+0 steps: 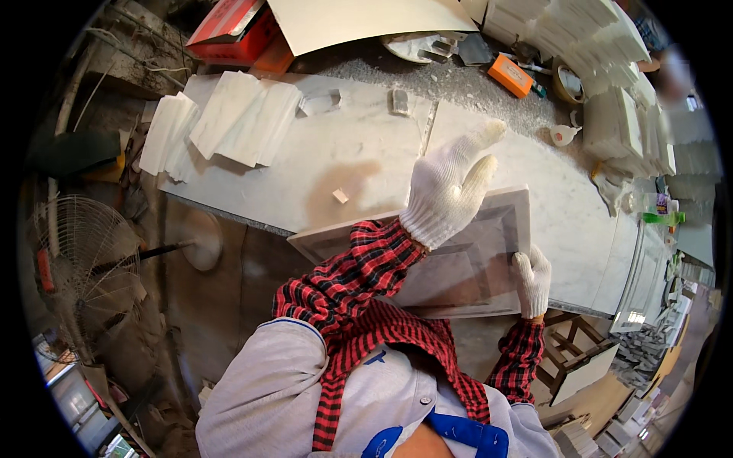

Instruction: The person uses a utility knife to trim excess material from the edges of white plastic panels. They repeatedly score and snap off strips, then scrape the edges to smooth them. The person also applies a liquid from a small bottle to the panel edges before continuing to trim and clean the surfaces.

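Note:
A rectangular stone panel (508,221) with a raised border and a recessed, bevelled middle rests tilted between my body and the worktable's front edge. My right hand (533,281), in a white knitted glove, grips its right edge, thumb on the face. Over the panel's upper part reaches my left hand (449,187), gloved too, its fingers stretched out to the upper right and the thumb apart. Nothing shows in that hand. My left forearm covers part of the panel. A small pale chip (340,196) lies by a brown damp patch on the marble tabletop (252,187).
White stone tiles (244,118) lean in stacks at the table's left; more stacks (611,126) stand far right. An orange box (510,75) and a red box (233,34) sit at the back. A caged fan (84,267) stands left, a wooden stool (573,355) below right.

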